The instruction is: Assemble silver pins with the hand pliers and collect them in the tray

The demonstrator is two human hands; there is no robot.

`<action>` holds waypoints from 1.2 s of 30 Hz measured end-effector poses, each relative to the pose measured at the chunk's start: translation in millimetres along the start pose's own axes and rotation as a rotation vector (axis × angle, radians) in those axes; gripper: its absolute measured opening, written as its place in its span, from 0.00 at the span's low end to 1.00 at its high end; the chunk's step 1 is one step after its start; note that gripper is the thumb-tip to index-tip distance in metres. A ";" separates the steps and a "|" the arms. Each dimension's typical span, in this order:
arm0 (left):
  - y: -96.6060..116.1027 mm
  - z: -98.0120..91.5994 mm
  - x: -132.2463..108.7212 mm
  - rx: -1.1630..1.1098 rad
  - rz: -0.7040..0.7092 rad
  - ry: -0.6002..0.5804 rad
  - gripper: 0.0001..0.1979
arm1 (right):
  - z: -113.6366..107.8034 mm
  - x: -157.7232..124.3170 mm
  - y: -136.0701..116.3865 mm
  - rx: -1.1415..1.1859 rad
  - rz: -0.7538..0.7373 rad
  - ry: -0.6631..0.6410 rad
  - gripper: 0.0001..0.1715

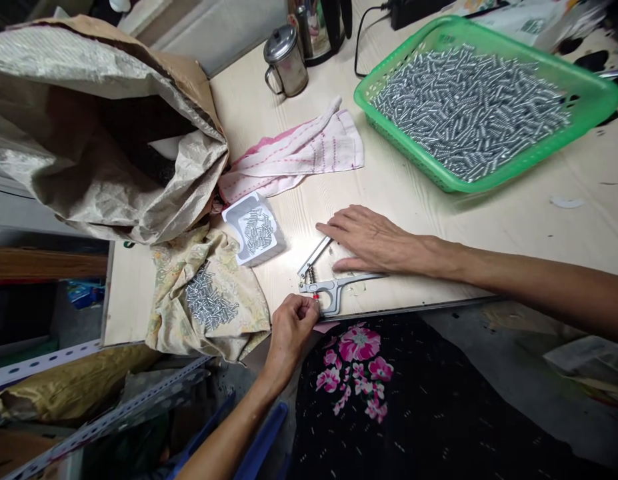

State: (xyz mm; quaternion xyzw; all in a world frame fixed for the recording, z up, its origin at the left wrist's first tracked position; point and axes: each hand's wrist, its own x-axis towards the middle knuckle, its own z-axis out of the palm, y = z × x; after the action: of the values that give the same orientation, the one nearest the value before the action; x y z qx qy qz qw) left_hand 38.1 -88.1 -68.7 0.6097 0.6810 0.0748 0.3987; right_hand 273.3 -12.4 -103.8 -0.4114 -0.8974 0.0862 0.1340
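A grey metal hand tool (333, 288) with a spring and a raised lever lies at the table's front edge. My left hand (295, 321) is closed in a pinch beside a small red part at the tool's near end; what the fingertips hold is hidden. My right hand (366, 240) rests over the tool's lever and handle, fingers stretched out and slightly apart. Left of the tool, a white plastic container (279, 250) holds small metal pieces. A pile of similar pieces (209, 298) lies on a patterned cloth (253, 313).
A green basket (439, 177) full of metal pieces stands at the back right. A pink and white towel (309, 150) and a lidded metal cup (291, 70) are behind the tool. A large open sack (33, 133) fills the left, and the table edge runs close in front.
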 end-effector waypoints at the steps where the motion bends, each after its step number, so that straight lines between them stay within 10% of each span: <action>1: -0.4 0.0 0.0 -0.001 0.000 -0.001 0.10 | -1.5 -5.9 0.1 0.013 -0.020 -0.005 0.47; 5: -0.9 0.2 0.0 -0.014 -0.007 -0.006 0.10 | -5.0 -22.8 -1.6 -0.001 -0.053 -0.032 0.59; 16: -0.5 1.0 -0.4 0.006 -0.011 0.021 0.10 | -12.8 -30.1 -14.2 0.046 -0.053 -0.027 0.43; 24: 4.4 -0.6 0.5 0.028 -0.036 0.010 0.08 | -9.7 -47.0 -25.3 0.002 0.137 -0.001 0.55; 28: -0.3 0.6 -0.2 0.063 -0.024 0.001 0.09 | -9.6 -52.9 -32.9 -0.002 0.194 -0.016 0.36; 36: 17.1 4.8 -23.5 0.474 0.604 0.324 0.31 | -18.6 -60.7 -38.0 0.163 0.142 0.091 0.22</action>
State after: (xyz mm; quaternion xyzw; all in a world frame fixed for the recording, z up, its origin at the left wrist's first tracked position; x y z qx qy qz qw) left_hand 52.9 -106.7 -51.2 0.8372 0.5240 0.1245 0.0952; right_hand 289.9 -82.3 -86.4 -0.4653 -0.8490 0.1494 0.2011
